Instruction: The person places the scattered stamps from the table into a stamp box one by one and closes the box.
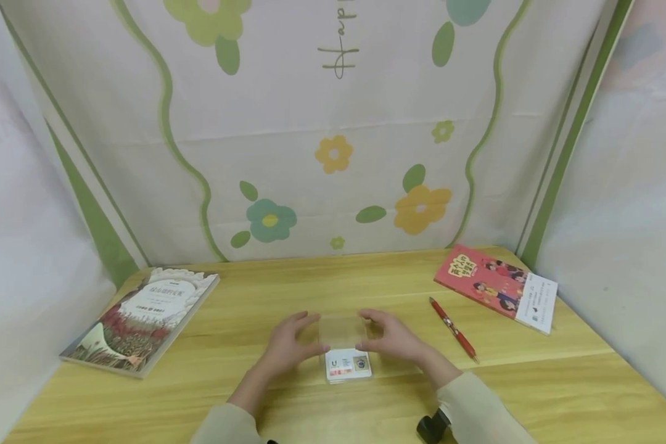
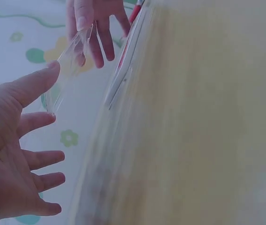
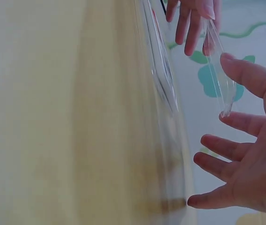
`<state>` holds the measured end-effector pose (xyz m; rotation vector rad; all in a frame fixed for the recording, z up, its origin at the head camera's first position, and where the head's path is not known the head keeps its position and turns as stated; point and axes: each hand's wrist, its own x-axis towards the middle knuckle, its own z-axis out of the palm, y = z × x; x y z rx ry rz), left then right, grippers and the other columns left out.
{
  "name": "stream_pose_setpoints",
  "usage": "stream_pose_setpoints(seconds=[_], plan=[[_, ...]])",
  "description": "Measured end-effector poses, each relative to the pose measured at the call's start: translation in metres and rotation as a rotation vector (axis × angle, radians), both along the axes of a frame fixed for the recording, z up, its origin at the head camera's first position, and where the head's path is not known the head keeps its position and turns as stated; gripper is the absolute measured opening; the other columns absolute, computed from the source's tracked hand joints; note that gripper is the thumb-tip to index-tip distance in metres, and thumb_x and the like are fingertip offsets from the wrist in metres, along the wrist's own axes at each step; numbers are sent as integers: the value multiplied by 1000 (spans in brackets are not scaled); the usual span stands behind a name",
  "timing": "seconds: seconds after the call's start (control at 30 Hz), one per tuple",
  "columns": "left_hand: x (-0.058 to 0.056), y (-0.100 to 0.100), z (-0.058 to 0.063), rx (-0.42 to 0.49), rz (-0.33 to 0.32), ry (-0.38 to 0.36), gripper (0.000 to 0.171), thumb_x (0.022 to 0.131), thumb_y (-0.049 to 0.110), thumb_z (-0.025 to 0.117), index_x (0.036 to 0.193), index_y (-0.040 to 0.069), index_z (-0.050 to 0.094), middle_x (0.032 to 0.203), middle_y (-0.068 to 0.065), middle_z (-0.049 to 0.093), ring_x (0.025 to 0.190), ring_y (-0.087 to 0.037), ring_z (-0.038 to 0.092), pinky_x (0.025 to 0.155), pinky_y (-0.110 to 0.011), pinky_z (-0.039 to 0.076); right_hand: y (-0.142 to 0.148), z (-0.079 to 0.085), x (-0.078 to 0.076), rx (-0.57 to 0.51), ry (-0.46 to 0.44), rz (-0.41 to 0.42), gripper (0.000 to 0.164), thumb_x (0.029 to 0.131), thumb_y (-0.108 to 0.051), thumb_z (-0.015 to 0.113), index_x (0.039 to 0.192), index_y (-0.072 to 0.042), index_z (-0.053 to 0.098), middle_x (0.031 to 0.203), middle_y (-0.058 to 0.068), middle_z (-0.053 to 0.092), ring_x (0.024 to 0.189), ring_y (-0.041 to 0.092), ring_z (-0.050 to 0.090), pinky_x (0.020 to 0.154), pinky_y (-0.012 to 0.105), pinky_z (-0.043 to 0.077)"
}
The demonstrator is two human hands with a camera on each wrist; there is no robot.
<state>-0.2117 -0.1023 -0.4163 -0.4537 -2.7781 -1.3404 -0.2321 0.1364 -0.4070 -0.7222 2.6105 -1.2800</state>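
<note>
Both hands hold a thin clear plastic lid [image 1: 341,332] by its opposite side edges, slightly above the table. My left hand [image 1: 290,339] pinches one side between thumb and index finger, its other fingers spread. On the other side my right hand [image 1: 391,336] grips in the same way, thumb and index finger at the edge. In the left wrist view the lid [image 2: 66,72] appears tilted and almost edge-on. Just below it on the table lies a flat stack of white printed cards [image 1: 341,365], with clear shiny edges around it in the wrist views.
A book with a garden cover [image 1: 144,317] lies at the left of the wooden table [image 1: 394,407]. To the right are a red pen [image 1: 454,330] and a pink-red book [image 1: 496,287]. A flowered cloth [image 1: 288,123] hangs behind the table.
</note>
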Motion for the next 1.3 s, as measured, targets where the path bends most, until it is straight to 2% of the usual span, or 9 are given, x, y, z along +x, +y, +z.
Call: stream_pose_setpoints(seconds=[0.13,0.27,0.33,0.4,0.63,0.8,0.97,1.3], plan=[[12,1,-4,19,-2,16,67,65,44,69,120,12,51,130,-21,34,118,-42,25,90,-62,14,2,-2,11,11,13,1,70,71,-35,68,125,-2,41,126,16,41,114,32,36,93,48,27],[20,4,-11,5,-7,59,66,65,46,69,118,11,52,129,-24,33,120,-43,21,89,-64,1,4,-6,20,13,27,-9,71,70,-35,69,126,-2,41,128,17,39,116,34,33,94,50,23],[23,5,-15,-9,-6,77,67,64,48,68,118,12,52,130,-25,31,120,-43,19,88,-64,-2,6,-9,23,5,35,-9,70,71,-34,69,126,-2,41,128,16,39,117,33,33,94,50,22],[25,6,-19,-19,-2,87,67,63,49,68,118,13,52,131,-25,30,121,-43,17,89,-64,-3,7,-14,26,-1,48,-8,69,70,-35,69,125,-2,42,126,15,41,116,32,33,94,50,22],[28,5,-28,-81,-7,119,63,62,51,68,112,15,56,130,-24,32,122,-40,19,92,-59,-4,10,-26,29,51,132,4,66,69,-40,68,120,-5,47,125,15,43,118,33,31,94,58,3],[27,5,-29,-149,-8,172,63,60,52,68,110,16,57,129,-24,33,120,-40,22,91,-61,-1,10,-28,30,83,204,9,64,66,-39,70,116,-4,50,125,17,42,117,33,32,93,60,3],[29,6,-29,-199,-9,185,63,60,53,68,110,16,57,130,-22,33,120,-40,22,91,-61,1,9,-31,31,116,225,2,64,65,-42,69,114,-5,51,125,15,42,118,33,31,93,59,4],[30,6,-33,-211,-11,184,63,61,56,66,110,17,57,131,-21,33,121,-39,20,91,-61,1,8,-33,33,116,246,6,62,66,-40,70,112,-3,52,123,17,43,117,34,31,93,59,4]])
